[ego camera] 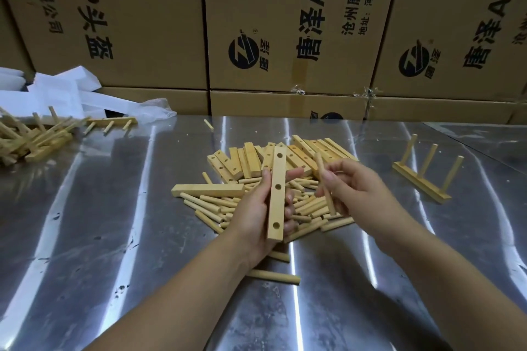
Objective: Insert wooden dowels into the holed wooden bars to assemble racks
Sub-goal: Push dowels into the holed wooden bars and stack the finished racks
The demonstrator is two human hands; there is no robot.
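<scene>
Above the middle of the shiny metal surface (pixel 114 236), the left hand (pixel 253 214) grips a pale, flat wooden bar with three round holes (pixel 277 194). Its fingers curl round the bar's edges, and all three holes face up, empty. The right hand (pixel 353 188) pinches a short, round, light wooden dowel (pixel 325 184) between thumb and fingertips, just beside the bar but apart from it. The step in hand seems to be the first insertion into this bar. The next move calls for squaring the dowel's end to a hole and pressing it straight in. A heap of loose bars and dowels (pixel 205 202) lies under the hands, in no container. A finished three-dowel rack (pixel 422 182) stands near the right edge, and a pile of more racks (pixel 34 139) lies at the left edge. The brown cardboard boxes (pixel 285 23) along the far edge are closed, their contents hidden.
</scene>
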